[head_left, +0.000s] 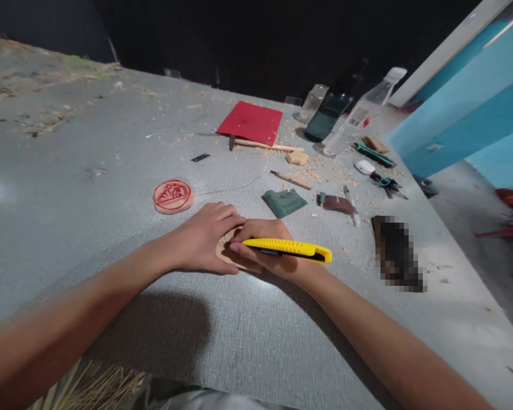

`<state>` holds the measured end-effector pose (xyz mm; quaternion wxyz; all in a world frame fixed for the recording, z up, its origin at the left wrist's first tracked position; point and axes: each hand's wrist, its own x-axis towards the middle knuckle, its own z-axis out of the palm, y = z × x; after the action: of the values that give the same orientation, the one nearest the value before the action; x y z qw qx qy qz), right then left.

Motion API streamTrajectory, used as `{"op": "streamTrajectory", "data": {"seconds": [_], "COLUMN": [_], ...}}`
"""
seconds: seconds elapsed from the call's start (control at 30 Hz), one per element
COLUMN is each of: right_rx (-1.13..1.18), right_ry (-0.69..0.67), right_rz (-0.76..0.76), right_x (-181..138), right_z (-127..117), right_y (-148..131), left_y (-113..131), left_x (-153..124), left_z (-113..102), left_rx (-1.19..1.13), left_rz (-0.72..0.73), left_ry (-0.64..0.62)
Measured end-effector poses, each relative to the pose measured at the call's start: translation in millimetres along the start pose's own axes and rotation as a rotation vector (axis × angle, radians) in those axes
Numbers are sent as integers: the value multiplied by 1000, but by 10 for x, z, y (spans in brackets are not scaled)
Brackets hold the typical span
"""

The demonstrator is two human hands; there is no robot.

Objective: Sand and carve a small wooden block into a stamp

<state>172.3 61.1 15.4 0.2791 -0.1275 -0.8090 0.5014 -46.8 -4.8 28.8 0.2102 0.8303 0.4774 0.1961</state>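
Note:
My right hand (271, 245) is closed around a yellow utility knife (299, 247), whose handle points to the right. The knife's front end, under my fingers, is over a flat wooden piece (224, 249) with dark lines on it. My left hand (205, 236) grips the left side of that wooden piece, thumb at the near edge and fingers at the far one, pressing it on the table. Part of the wood is hidden under both hands, and the blade cannot be made out. Beyond my left hand lies a rounded wooden piece (174, 196) with a red drawing.
Past my hands lie green sandpaper (284, 202), brown sandpaper (337, 204), a chisel-like tool (290, 180), a hammer (267, 144) and a red sheet (252, 122). A dark bottle (331, 111) and a clear bottle (363, 114) stand at the back right. Keys (387, 185) lie near the right edge.

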Motion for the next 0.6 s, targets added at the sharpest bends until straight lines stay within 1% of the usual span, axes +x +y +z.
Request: {"op": "streamTrajectory", "data": {"seconds": [0.07, 0.17, 0.37, 0.47, 0.6], "right_rx": [-12, 48, 176, 190, 158], "right_ry": [-24, -11, -65, -78, -103], "right_rz": [41, 158, 286, 318, 312], "right_x": [11, 29, 33, 30, 35], "right_z": [-63, -141, -186, -190, -211], "right_y": [-3, -26, -46, -17, -36], "left_y": [5, 18, 74, 106, 117], "left_x": [0, 8, 32, 46, 47], "left_z": [2, 13, 19, 31, 48], "left_rx": [-2, -11, 14, 45, 74], "left_rz": [-22, -37, -30, -30, -21], "left_ry": [-12, -38, -68, -78, -60]}}
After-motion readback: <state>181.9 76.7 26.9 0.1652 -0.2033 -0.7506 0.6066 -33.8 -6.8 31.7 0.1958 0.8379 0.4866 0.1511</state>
